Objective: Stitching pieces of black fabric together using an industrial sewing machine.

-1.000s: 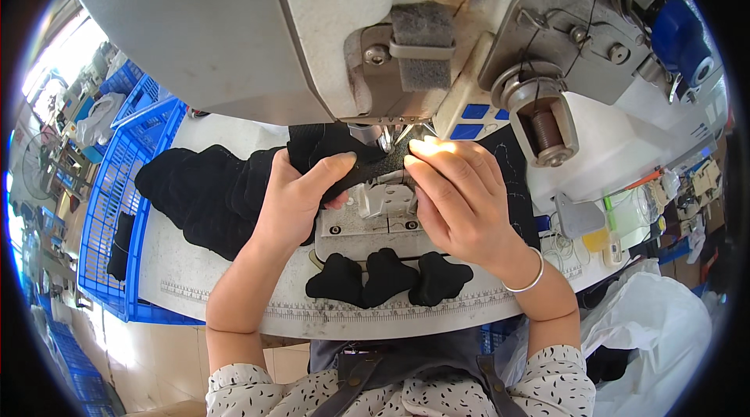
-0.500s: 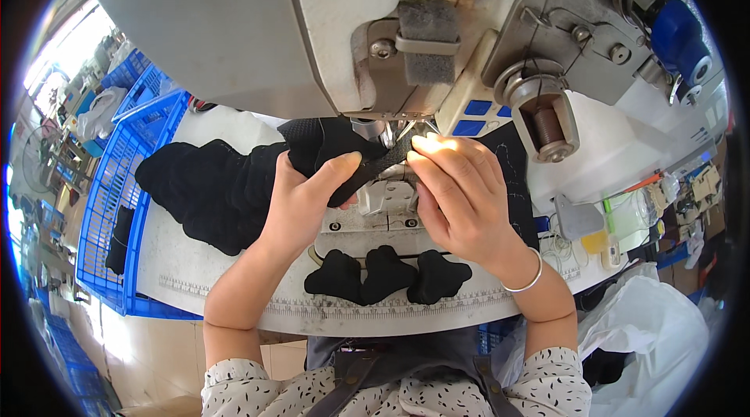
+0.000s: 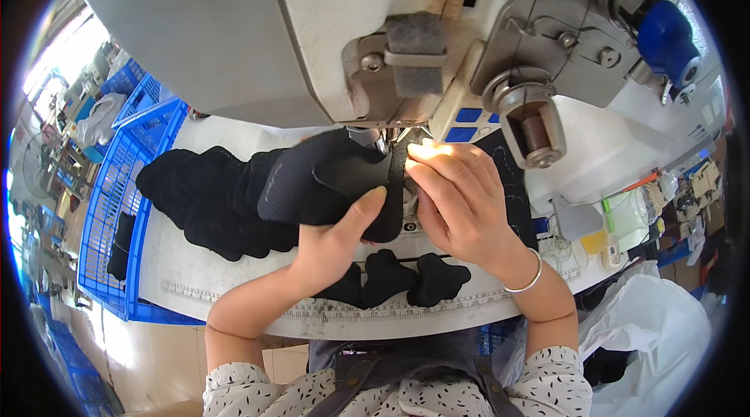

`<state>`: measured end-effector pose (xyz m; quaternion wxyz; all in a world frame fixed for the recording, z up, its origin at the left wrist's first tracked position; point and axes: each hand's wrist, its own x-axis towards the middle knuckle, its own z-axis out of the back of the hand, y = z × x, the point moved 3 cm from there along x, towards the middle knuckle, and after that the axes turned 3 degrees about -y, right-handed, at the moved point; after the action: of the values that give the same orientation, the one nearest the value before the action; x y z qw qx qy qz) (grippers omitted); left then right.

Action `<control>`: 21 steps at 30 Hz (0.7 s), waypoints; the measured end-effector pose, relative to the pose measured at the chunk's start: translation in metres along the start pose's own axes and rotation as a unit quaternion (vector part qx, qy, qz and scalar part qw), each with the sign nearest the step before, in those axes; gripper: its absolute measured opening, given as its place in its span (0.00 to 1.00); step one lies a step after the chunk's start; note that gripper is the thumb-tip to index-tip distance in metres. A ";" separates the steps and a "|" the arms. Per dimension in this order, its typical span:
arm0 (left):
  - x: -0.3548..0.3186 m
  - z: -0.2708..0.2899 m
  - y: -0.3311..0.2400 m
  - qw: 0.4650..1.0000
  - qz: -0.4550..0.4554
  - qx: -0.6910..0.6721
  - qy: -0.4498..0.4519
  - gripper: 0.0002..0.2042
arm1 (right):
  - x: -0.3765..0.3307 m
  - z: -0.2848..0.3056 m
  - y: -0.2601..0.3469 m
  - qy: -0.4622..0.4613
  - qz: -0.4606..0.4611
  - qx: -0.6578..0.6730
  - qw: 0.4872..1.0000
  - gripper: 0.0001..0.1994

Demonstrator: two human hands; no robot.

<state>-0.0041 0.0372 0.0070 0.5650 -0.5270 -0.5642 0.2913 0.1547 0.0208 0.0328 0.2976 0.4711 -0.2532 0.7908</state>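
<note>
Filling the top of the view, a sewing machine is standing over a white desk with a curved front edge and a printed ruler strip. At the far left, a blue basket is standing against the desk. At the lower right, a white plastic bag is bulging beside the desk. Left of centre, a pile of soft black pieces is lying on the desk. Just right of it, partly covering it, a curved black piece is reaching the machine's metal foot; whether it is passing underneath cannot be told.

The left hand is gripping this piece, its thumb pressing on top near the right edge. The right hand is curling, its fingertips touching that edge near the foot; whether it is pinching cannot be told. Nearer the person, three small black shapes are lying in a row, the leftmost partly hidden. A brown thread spool is hanging at upper right, and a bangle is circling the right wrist.
</note>
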 end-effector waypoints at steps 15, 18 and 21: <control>-0.008 -0.009 0.008 0.998 0.051 0.003 -0.032 0.07 | -0.004 0.006 0.016 -0.030 0.130 0.000 0.991 0.06; -0.010 -0.002 0.011 0.997 0.074 -0.024 -0.022 0.07 | -0.005 0.006 0.015 -0.030 0.134 -0.001 0.990 0.06; -0.012 0.000 0.008 0.997 0.074 -0.023 0.007 0.07 | -0.007 0.005 0.015 -0.043 0.127 0.010 0.991 0.06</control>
<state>-0.0045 0.0287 -0.0039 0.5332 -0.5825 -0.5261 0.3156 0.1498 0.0057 0.0273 0.1786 0.4716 -0.3161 0.8036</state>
